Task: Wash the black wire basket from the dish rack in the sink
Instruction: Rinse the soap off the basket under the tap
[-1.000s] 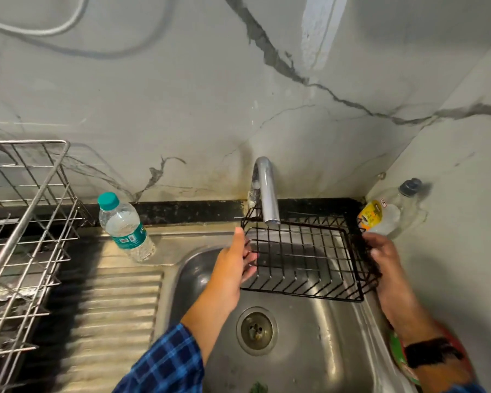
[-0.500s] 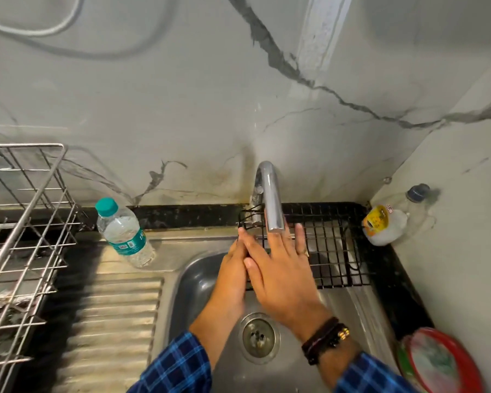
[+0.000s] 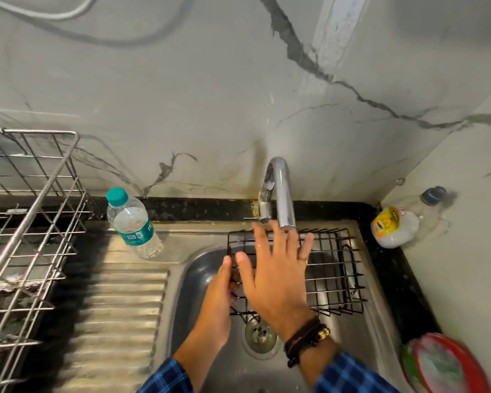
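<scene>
Basket: over the sink bowl, directly under the tap, roughly level, far rim near the back ledge. Your left hand grips its left edge, thumb up along the side and fingers curled round the wires. Your right hand is flat above the basket's left half, fingers straight and spread, tips just beside the spout. Cannot tell whether the palm touches the wires. Bottle stands left of the bowl.
</scene>
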